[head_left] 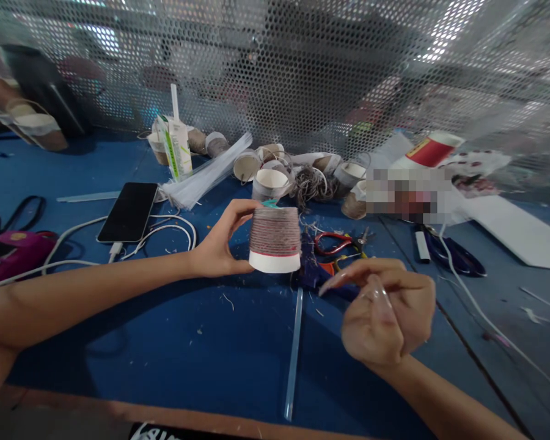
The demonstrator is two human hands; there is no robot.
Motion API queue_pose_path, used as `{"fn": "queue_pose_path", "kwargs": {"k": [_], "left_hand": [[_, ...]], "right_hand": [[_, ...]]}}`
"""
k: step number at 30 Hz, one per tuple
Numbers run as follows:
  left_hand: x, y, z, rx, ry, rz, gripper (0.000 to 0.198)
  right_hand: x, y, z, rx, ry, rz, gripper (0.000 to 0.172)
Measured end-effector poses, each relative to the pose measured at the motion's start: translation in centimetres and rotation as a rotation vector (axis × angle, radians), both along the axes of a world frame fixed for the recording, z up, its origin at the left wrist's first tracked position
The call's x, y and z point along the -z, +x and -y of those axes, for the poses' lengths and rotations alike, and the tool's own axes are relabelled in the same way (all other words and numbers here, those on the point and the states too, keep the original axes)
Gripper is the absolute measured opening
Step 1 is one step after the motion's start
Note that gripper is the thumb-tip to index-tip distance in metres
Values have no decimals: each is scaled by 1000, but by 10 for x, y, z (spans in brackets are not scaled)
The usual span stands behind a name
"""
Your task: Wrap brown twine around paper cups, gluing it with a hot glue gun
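Observation:
My left hand (220,244) grips a paper cup (275,238) from its left side, thumb below and fingers behind. Grey-brown twine is wound round the cup, with a bare white band and a thin red line at its lower edge. A bit of teal material (269,203) shows at its top. To the right, apart from the cup, my right hand (387,311) is raised with its fingers curled and the thumb pressed in; whatever they hold, if anything, is not visible. A dark blue glue gun (308,269) and red-handled scissors (332,243) lie behind and between the hands.
A clear glue stick (294,354) lies in front on the blue table. Left are a phone (128,211) with a white cable and a purple glue gun (22,250). Several cups (271,180), a drink carton (178,146) and glue sticks line the mesh screen (275,73). Another person's hand (18,110) is far left.

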State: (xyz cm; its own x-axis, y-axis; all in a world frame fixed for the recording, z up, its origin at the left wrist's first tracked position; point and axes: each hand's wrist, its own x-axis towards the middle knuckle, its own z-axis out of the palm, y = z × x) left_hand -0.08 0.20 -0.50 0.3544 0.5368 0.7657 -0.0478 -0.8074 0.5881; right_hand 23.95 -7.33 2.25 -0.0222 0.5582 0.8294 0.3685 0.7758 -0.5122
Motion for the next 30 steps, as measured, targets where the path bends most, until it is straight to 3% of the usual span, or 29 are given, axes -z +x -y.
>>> {"fn": "queue_pose_path", "kwargs": {"k": [1, 3, 6, 9, 17, 23, 30], "left_hand": [[0, 1, 0, 41, -14, -3, 82], [-1, 1, 0, 119, -31, -9, 85], [-6, 2, 1, 211, -60, -20, 88], [-8, 2, 3, 263, -87, -53, 87], [-5, 2, 3, 276, -95, -209, 93], [-7, 0, 7, 147, 19, -191, 116], [-6, -1, 7, 71, 40, -193, 89]], "right_hand": [[-3, -2, -4, -7, 90, -27, 13], [-10, -4, -10, -42, 148, 75, 41], [-18, -4, -13, -43, 94, 405, 79], [-20, -2, -14, -33, 81, 605, 96], [-20, -4, -17, -104, -33, 544, 84], [-23, -7, -13, -107, -60, 484, 73], [-16, -8, -14, -122, -61, 489, 78]]}}
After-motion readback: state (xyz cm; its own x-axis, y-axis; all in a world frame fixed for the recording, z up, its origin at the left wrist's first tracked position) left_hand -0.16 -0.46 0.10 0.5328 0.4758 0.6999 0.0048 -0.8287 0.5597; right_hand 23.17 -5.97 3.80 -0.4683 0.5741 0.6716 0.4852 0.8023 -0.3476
